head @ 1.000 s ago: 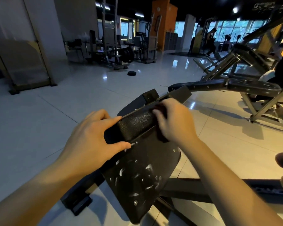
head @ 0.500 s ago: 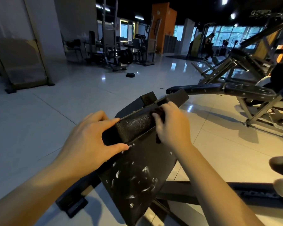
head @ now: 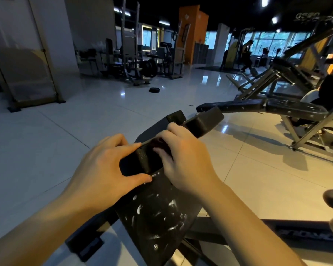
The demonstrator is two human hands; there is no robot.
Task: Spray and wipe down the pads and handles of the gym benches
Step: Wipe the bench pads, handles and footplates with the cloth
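- Glossy pale floor tiles (head: 65, 141) are seen across a dim gym hall, with racks and machines (head: 131, 60) ranged along the far side and a person (head: 246, 54) made out only faintly by the windows.
- Well apart on the right, a second bench (head: 258, 107) is seen lying flat; it is judged to be untouched, so most of the task is thought to remain.
- Close in front, the near bench (head: 200, 121) is being worked on, its frame bar (head: 277, 231) running along the floor beneath the arms.
- White smears are spread over its dark panel (head: 158, 217), which is read as spray not yet wiped off.
- Above that panel, the pad (head: 140, 160) is clasped at its end by the left hand (head: 106, 167), fingers curled over the top and thumb tucked underneath.
- Just beside it, the right hand (head: 183, 162) is bent over the same pad, its fingers closed on what looks like a dark cloth (head: 159, 144) pressed against the surface.
- Wiping of this pad is judged to be under way; no handles can be said to be finished.
- No spray bottle is shown.
- A small weight plate (head: 154, 90) is left on the floor far off, out of the way.
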